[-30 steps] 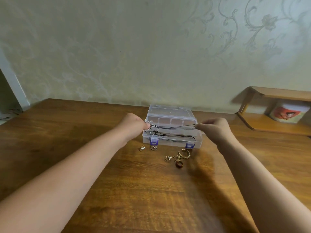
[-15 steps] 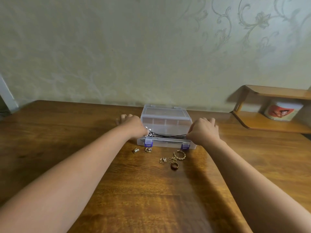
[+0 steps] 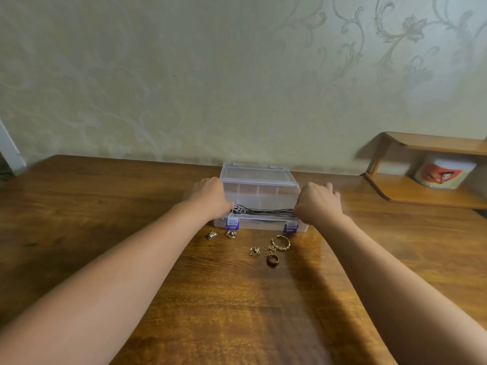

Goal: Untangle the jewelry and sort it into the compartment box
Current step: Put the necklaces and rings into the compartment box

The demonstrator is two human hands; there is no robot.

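Note:
A clear compartment box [image 3: 263, 225] with purple latches stands open on the wooden table, its lid upright at the back. A black cord necklace [image 3: 268, 212] lies stretched across the box's front row, its silver pendant [image 3: 235, 209] at the left end. My left hand [image 3: 210, 196] holds the pendant end at the box's left side. At the box's right side my right hand [image 3: 317, 204] holds the other end. The fingertips of both are hidden. In front of the box lie two small rings [image 3: 211, 235], a gold pendant [image 3: 254, 251], a gold open bangle with chain [image 3: 283, 243] and a brown ring [image 3: 272, 260].
A wooden corner shelf [image 3: 421, 192] stands at the right rear with a printed mug [image 3: 445, 173] on it. The wallpapered wall runs right behind the box. The table's left edge [image 3: 29, 171] is at the far left.
Both hands have lowered the stretched black cord from above the box down into its front row and moved closer to the box's sides.

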